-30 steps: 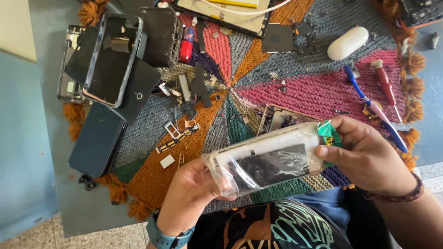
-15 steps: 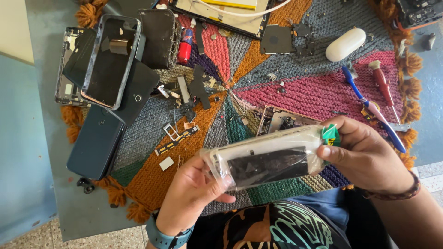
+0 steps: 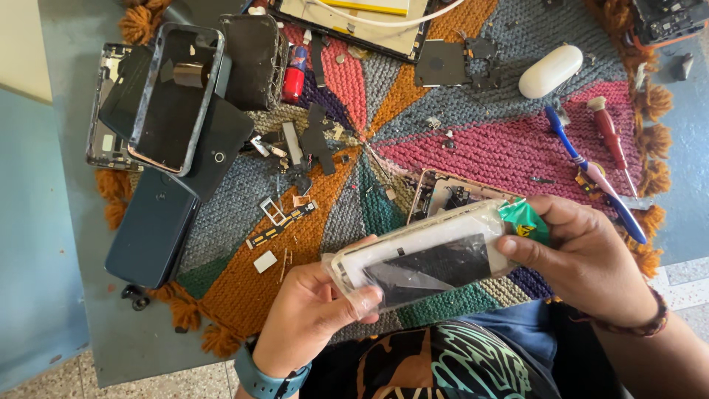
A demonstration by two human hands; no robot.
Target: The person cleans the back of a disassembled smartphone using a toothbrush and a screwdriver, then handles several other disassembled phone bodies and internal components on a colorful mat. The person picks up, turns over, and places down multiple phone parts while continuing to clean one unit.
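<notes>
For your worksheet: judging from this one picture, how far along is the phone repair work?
Done: several phones lie opened on the woven mat, small parts scattered beside them. In hand: the left hand and right hand grip a clear-wrapped part at both ends. Left: its wrapping is still on; an open phone frame waits behind it, screwdrivers untouched.

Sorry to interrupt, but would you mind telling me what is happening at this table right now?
A person holds a phone part wrapped in clear plastic above a colourful knitted mat, left hand at one end, right hand at the other by a green tab. An opened phone frame lies just beyond. Dismantled phones, small parts and screwdrivers are scattered around.
</notes>
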